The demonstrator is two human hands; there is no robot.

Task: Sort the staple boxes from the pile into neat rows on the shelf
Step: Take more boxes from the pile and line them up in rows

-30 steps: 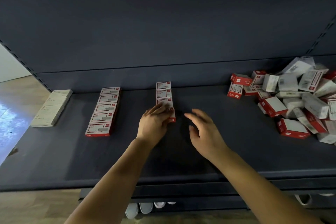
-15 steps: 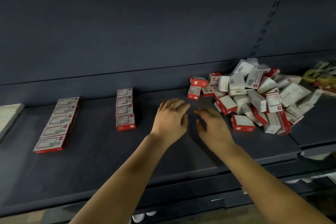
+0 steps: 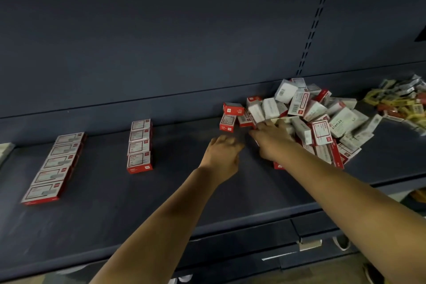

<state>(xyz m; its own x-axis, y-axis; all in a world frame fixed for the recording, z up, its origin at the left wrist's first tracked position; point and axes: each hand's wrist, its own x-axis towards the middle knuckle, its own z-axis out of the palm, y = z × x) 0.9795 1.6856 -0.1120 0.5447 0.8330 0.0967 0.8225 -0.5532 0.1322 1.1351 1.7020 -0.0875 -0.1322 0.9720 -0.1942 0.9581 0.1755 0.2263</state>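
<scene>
Pile: staple boxes point(image 3: 309, 117) lie heaped in red and white at the right of the shelf, tilted every way, some stacked on others, against the back panel.
Right hand: right hand point(image 3: 273, 139) lies palm down on the near left edge of the pile, fingers stretched forward and slightly spread, fingertips touching boxes; blur hides whether any box is gripped.
Left hand: left hand point(image 3: 222, 153) hovers just left of the right one, over bare shelf, near the pile's leftmost boxes; fingers loosely bent, holding nothing, though motion blur softens them.
Middle row: four-box row point(image 3: 140, 145) runs front to back, boxes flat and touching end to end, well left of the hands.
Left row: five-box row point(image 3: 54, 168) of longer flat boxes runs front to back, further left.
Shelf: dark shelf point(image 3: 161, 203) carries everything; its front lip runs below the forearms.
Far right: jumble of yellow and red packets point(image 3: 401, 104) sits beyond the pile, apart from it.
Far left: pale flat item point(image 3: 4, 150), cut by the frame edge.
</scene>
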